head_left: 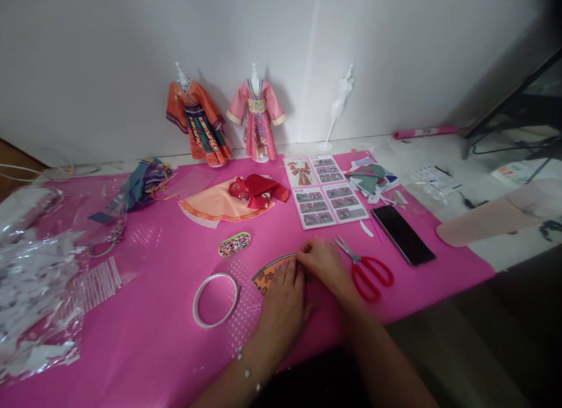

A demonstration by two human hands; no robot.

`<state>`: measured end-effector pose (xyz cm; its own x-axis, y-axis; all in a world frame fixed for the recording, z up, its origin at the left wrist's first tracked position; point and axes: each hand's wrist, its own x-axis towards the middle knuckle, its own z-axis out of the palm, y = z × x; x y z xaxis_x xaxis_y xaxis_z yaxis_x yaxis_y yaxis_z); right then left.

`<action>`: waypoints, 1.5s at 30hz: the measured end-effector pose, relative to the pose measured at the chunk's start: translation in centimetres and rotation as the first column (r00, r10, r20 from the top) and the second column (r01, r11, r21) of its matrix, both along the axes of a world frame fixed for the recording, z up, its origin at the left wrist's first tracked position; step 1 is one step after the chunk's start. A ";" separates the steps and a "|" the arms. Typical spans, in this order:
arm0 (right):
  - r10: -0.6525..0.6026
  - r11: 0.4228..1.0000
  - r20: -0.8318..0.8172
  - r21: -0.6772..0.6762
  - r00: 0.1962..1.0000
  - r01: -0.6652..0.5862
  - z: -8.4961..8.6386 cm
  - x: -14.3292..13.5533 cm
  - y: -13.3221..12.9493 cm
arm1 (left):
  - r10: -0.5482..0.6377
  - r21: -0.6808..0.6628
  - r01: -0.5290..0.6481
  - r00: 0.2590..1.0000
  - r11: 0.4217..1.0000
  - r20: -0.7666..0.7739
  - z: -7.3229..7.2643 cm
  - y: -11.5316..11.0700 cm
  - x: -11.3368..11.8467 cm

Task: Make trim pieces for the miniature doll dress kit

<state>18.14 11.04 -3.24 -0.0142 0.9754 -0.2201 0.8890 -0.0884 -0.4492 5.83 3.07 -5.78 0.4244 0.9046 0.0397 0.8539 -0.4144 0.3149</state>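
Observation:
An orange patterned fabric piece (265, 278) with a dark, dotted curved border lies on the pink sheet in front of me. My left hand (283, 297) rests on it, fingers stretched out flat, covering much of its middle. At the upper edge of the piece, the fingers of my right hand (319, 260) are pinched together; the fingertips are partly hidden. Red-handled scissors (369, 276) lie just right of my right hand, blades slightly apart. To the left are a roll of white tape (196, 305) and a small oval tray (235, 244) of many-coloured beads.
Behind stand two dressed doll forms, one in orange (197, 124) and one in pink (257, 118), and a bare white form (340, 100). An instruction sheet (325, 191), peach fabric (211, 203), a phone (404, 235) and a tumbler (478, 220) surround the work area. Plastic bags (39, 291) lie left.

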 end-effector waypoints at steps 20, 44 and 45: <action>0.005 1.000 0.027 -0.031 1.000 -0.004 0.3 0.0 0.4 | 0.000 0.011 0.000 1.000 1.000 0.008 -0.1 0.1 0.0; 0.104 0.993 -0.069 0.065 0.992 -0.100 0.8 2.2 0.9 | 0.006 0.022 -0.005 0.999 1.000 -0.041 0.3 0.1 0.2; 0.124 0.991 -0.068 0.067 0.990 -0.120 0.9 2.0 0.9 | 0.007 0.018 -0.006 0.999 1.000 -0.040 0.3 0.1 0.2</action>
